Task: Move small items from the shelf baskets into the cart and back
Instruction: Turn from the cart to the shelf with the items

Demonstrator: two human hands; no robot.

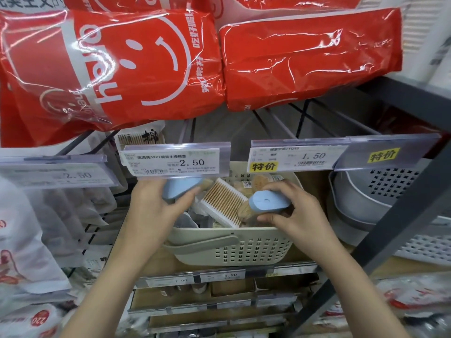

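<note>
So on the far left there's a blurry price tag (57, 173) reading 2.50 with pale bagged goods (22, 240) hanging below it, and big red smiley-face packs (109, 67) stacked across the shelf above. Next over, the left hand (151, 206) is up just under the second 2.50 tag (177, 161), its fingers (188, 197) curled round a small blue container (179, 189) and holding it above the left end of the cream basket (234, 247). That basket sits on the shelf, perforated sides, a grey-beige handle or scoop piece (202, 243) hooked on its front rim. Inside, between the two hands, a flat pack of wooden cotton swabs (223, 202) leans at an angle, with more small packets behind it that are too fuzzy to name. Then the right hand (300, 213) is over the right part of the basket, fingers and thumb clamped on a second blue container (269, 201), which is just inside the rim. Above it is the 1.50 tag (292, 158) with a yellow sticker. Further right, a stack of grey colander-style bowls (375, 193) sits beside the basket, partly behind a dark diagonal shelf brace (390, 220).
</note>
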